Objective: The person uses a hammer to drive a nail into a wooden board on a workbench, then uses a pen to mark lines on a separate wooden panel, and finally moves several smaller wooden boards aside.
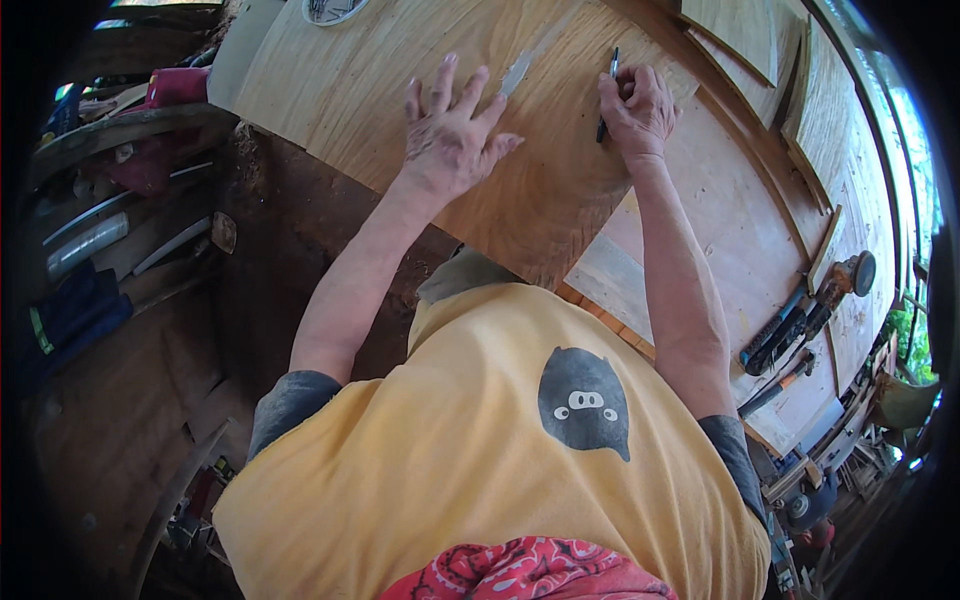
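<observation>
Both forearms reach forward from dark sleeves, the left one slanting inward and the right one running nearly straight ahead with its wrist slightly bent. The left hand is palm down over a broad wooden board, fingers fanned and thumb stretched toward the right; whether the palm presses on the wood cannot be told. The right hand is farther right over the same board, its fingers curled in. The board is tan with flowing grain that curves into darker arcs toward the corner nearest the person's body, and a pale streak crosses it by the left fingertips. Beneath and to its right spreads a paler, smoother worktop, where a hammer lies near the edge. The left grip is wide open and holds nothing; the right grip is closed, thumb against fingers, on a slim, dark pen-like tool, which lies lengthwise along the thumb side, above the board.
</observation>
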Demonstrator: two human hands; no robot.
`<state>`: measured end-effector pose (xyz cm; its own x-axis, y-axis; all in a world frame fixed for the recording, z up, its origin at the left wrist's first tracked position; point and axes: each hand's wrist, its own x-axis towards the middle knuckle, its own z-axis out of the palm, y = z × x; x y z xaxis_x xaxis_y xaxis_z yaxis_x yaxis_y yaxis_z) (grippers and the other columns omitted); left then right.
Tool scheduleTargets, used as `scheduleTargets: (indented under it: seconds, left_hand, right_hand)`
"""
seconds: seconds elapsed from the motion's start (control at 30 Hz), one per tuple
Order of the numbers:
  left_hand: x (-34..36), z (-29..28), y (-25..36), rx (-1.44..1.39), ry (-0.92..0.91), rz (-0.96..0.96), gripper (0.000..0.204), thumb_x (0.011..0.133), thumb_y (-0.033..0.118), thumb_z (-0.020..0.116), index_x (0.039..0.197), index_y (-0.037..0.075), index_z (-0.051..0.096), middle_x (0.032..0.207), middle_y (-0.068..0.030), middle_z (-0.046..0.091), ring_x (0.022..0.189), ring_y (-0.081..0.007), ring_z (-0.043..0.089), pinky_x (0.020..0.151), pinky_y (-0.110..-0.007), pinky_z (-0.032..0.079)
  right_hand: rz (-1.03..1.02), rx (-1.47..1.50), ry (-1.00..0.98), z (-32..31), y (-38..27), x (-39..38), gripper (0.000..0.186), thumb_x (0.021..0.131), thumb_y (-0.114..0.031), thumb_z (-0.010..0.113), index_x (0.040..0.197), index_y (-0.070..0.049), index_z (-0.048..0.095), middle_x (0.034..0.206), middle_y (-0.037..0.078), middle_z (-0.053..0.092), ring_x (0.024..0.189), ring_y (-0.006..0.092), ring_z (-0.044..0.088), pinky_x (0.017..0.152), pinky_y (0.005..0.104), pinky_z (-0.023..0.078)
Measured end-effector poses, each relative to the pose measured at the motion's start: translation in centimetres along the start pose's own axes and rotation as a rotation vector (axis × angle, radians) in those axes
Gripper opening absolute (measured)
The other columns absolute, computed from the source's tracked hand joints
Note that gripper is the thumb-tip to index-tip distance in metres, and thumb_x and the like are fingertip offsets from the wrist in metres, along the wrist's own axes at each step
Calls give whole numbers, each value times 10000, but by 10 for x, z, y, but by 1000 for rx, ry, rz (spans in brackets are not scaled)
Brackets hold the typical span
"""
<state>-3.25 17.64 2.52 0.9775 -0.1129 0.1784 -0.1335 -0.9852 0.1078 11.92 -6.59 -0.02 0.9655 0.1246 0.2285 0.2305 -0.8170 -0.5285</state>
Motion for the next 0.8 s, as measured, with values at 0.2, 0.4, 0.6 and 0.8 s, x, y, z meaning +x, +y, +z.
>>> scheduleTargets:
  seconds: [0.2, 0.4, 0.6, 0.8]
  left_hand:
    - [-56, -6, 14, 51, 34, -138, 546, 1004, 597, 572, 1342, 193, 716, 1600, -134, 476, 1556, -428, 242, 1159, -735, 202]
    - [-22, 8, 29, 77, 41, -178, 542, 1024, 537, 570, 1398, 155, 657, 1612, -135, 429, 1553, -435, 229, 1154, -749, 200]
    - [-36, -9, 17, 54, -52, -130, 531, 1027, 511, 584, 1421, 159, 638, 1629, -132, 410, 1570, -423, 200, 1174, -750, 175]
    - [-2, -4, 9, 138, -61, -47, 540, 1031, 514, 577, 1450, 177, 616, 1679, -127, 339, 1592, -407, 167, 1200, -733, 153]
  right_hand:
    - [7, -20, -25, 1, -4, -1, 255, 819, -410, 768, 918, -191, 680, 922, -23, 653, 978, 215, 637, 915, 428, 380]
    - [-27, -18, 1, 3, -1, 3, 247, 816, -407, 768, 915, -195, 689, 934, -26, 662, 995, 217, 638, 935, 438, 387]
    - [23, -32, -24, 2, 0, -3, 232, 820, -410, 766, 902, -203, 700, 930, -26, 670, 1016, 222, 639, 942, 446, 386]
    - [-8, -13, -8, 2, -6, 1, 230, 817, -412, 768, 905, -209, 703, 926, -27, 674, 1012, 226, 643, 943, 444, 387]
